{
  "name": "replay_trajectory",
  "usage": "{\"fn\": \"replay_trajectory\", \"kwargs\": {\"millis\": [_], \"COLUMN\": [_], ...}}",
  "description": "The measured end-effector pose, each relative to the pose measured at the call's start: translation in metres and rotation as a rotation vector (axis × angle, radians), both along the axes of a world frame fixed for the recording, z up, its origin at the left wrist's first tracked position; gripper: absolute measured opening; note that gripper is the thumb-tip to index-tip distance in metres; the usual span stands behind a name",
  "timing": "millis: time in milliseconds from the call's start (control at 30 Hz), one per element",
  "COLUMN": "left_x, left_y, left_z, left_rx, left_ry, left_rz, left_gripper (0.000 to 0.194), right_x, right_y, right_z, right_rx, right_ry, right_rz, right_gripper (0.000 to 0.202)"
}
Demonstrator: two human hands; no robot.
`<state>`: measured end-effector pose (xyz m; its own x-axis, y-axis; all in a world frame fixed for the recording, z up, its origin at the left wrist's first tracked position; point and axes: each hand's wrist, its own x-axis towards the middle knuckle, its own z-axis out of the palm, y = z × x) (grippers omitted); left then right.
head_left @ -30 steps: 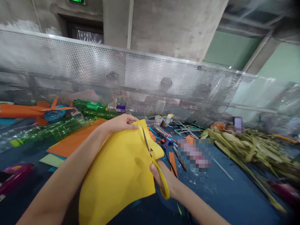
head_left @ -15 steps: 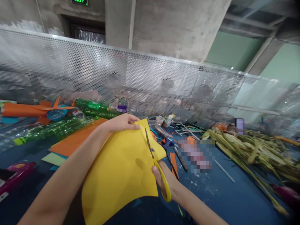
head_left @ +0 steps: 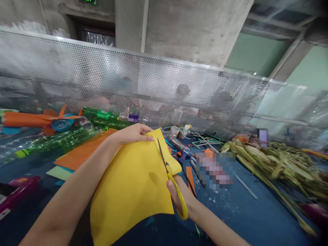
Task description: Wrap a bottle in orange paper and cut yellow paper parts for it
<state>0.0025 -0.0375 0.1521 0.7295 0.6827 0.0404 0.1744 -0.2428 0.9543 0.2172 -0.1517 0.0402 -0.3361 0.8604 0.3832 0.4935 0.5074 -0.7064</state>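
Observation:
A large sheet of yellow paper (head_left: 133,181) hangs curved in front of me, held by its upper edge in my left hand (head_left: 135,132), whose fingers are closed on it. My right hand (head_left: 180,191) grips a pair of yellow-handled scissors (head_left: 182,204). Their dark blades point up and lie along a cut near the sheet's right side. To the right of the blades, a partly cut strip of the paper curls outward. The lower fingers of my right hand are hidden behind the paper and the handle.
On the blue table (head_left: 225,212), green plastic bottles (head_left: 56,138) and orange paper (head_left: 79,152) lie left. Straws (head_left: 207,141) and dried husks (head_left: 276,164) lie right. A magenta device (head_left: 20,194) sits front left. A perforated metal screen (head_left: 159,82) stands behind.
Hardly anything differs. The view has shifted very slightly; both hands, the scissors and the yellow paper keep nearly the same pose.

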Motion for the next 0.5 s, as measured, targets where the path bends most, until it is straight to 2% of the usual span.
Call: {"fn": "replay_trajectory", "kwargs": {"millis": [233,500], "left_x": [-0.0010,-0.0027], "left_y": [-0.0002,-0.0007], "left_z": [0.0014,0.0015], "left_rx": [-0.029,0.012], "left_ry": [-0.002,0.016], "left_rz": [-0.003,-0.007], "left_gripper": [0.038,0.038], "right_x": [-0.0017,-0.0055], "right_y": [-0.0001,-0.0016], "right_z": [0.0021,0.0090], "right_rx": [-0.031,-0.074], "right_ry": [0.028,0.077], "right_rz": [0.032,0.073], "right_gripper": [0.049,0.054]}}
